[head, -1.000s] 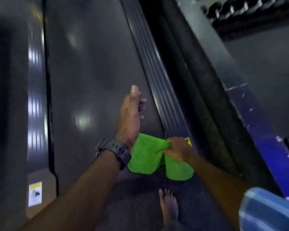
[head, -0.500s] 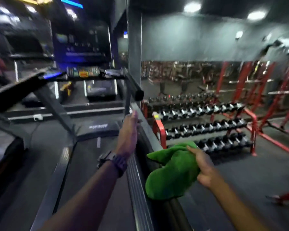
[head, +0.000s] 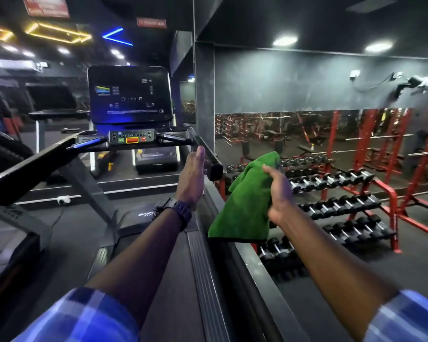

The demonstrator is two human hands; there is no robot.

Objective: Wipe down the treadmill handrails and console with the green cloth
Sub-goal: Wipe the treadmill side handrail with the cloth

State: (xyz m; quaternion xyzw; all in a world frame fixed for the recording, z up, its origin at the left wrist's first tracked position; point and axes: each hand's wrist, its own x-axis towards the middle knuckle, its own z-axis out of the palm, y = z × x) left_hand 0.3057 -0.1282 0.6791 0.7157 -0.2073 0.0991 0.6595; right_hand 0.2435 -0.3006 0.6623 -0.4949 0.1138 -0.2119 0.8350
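The green cloth (head: 245, 201) hangs from my right hand (head: 278, 193), which grips its upper right part, just right of the treadmill's right handrail (head: 209, 160). My left hand (head: 193, 178), with a dark watch on the wrist, is raised flat with fingers apart, close beside the handrail's black end, holding nothing. Ahead stands the console: a dark screen (head: 130, 95) above a button panel (head: 132, 137) with a red key. The left handrail (head: 32, 166) runs down toward the left.
The treadmill belt (head: 158, 280) and ribbed side rail (head: 205, 280) lie below my arms. A red dumbbell rack (head: 344, 203) with several dumbbells stands to the right. Another treadmill (head: 5, 149) is at the left. A mirror wall and grey pillar (head: 204, 99) rise behind.
My head has lifted from the belt to the console. My right hand has raised the cloth to handrail height, and my left hand has risen toward the right handrail's end.
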